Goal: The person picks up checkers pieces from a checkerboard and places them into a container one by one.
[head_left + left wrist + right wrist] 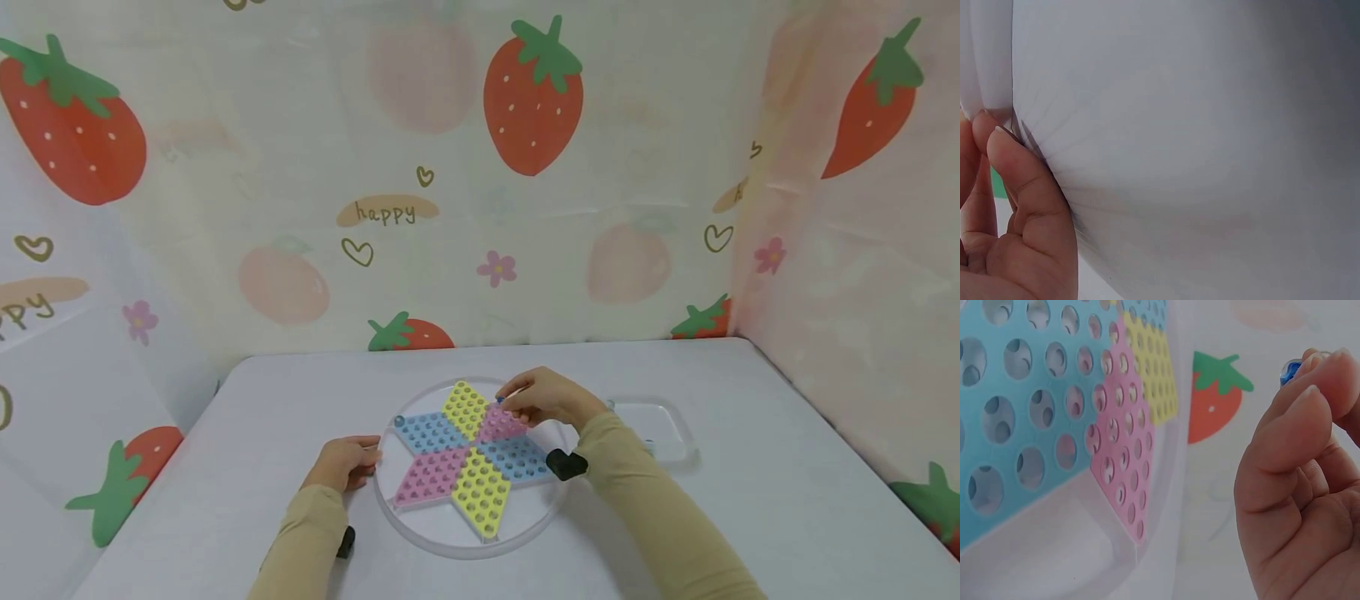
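Note:
A round, clear-rimmed Chinese checkers board lies on the table, with a six-pointed star of pink, yellow and blue points full of holes. My left hand holds its rim at the left side, thumb and fingertips at the edge; the left wrist view shows these fingers curled. Over the far right pink point, my right hand pinches a clear glass marble with blue inside between thumb and fingertips. One marble sits at the outer tip of the left blue point.
A shallow clear tray stands right of the board, partly behind the right forearm, with small glassy marbles in it. The white table backs onto a strawberry-print cloth, which also hangs on both sides.

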Tool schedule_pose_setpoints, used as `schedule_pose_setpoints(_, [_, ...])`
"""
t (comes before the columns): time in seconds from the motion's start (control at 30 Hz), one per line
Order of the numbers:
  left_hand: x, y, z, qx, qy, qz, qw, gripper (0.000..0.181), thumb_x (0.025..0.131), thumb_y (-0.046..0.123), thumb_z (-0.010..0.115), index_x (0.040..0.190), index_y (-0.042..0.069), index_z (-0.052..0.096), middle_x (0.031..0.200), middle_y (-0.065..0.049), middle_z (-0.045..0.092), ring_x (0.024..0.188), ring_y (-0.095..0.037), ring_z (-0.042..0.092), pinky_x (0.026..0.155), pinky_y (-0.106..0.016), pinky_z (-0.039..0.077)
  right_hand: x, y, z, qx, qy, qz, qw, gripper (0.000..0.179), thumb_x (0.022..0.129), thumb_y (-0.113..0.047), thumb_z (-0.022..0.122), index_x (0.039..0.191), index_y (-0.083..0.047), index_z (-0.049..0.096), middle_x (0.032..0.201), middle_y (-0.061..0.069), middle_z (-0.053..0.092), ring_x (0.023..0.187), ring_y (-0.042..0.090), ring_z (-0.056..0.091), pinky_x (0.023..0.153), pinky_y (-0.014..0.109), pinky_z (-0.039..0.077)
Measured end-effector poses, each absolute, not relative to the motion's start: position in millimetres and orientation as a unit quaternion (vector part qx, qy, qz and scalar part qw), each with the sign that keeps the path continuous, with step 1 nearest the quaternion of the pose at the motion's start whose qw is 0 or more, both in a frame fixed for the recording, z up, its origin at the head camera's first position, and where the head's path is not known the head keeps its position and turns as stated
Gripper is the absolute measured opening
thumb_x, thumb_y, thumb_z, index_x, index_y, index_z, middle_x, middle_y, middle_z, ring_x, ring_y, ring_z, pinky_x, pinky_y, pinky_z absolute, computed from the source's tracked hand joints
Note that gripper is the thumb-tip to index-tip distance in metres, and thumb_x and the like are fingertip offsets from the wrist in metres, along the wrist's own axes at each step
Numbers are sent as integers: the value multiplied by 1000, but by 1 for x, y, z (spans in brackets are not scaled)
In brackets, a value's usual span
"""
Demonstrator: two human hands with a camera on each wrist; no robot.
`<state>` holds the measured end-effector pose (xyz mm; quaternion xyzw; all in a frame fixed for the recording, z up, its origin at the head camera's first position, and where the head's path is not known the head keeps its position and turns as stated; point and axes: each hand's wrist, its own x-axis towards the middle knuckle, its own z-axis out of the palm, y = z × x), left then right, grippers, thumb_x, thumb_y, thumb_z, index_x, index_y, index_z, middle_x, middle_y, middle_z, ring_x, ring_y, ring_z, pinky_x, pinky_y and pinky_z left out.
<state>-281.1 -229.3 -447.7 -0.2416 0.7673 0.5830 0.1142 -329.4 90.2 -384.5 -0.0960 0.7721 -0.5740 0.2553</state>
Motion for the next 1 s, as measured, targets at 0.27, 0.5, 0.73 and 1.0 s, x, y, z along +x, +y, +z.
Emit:
schedule_pose_setpoints(0.27, [-279, -228, -445, -238, 768, 583, 116, 42, 91, 1, 63, 132, -5, 54, 62, 3, 59, 55, -7, 53, 52, -19, 43, -326, 98, -383, -85, 781, -569, 245, 37, 91, -5, 66, 124, 9, 58, 69, 5, 58, 53, 10, 49, 53, 23, 45])
schedule_pose_setpoints(0.5, [-278, -227, -444, -238, 766, 586, 115, 43, 91, 0, 63, 133, -5, 53, 63, 3, 59, 55, -7, 53, 51, -19, 43, -324, 106, -381, -83, 778, -576, 237, 34, 91, -4, 65, 122, 9, 59, 69, 5, 57, 53, 10, 49, 52, 22, 45])
schedule_pose_setpoints(0.73, [-276, -227, -442, -238, 761, 593, 114, 42, 91, -1, 63, 132, -5, 54, 62, 3, 58, 53, -6, 53, 50, -18, 43, -321, 117, -378, -91, 775, -584, 224, 31, 91, -4, 64, 120, 8, 60, 68, 5, 56, 53, 10, 49, 52, 23, 45])
schedule_pose_setpoints(1.0, [-276, -226, -441, -236, 760, 595, 113, 43, 91, -1, 63, 132, -5, 54, 63, 3, 58, 53, -7, 53, 50, -18, 43, -320, 128, -380, -73, 779, -585, 214, 32, 91, -4, 65, 120, 8, 60, 68, 5, 56, 53, 11, 49, 54, 23, 46])
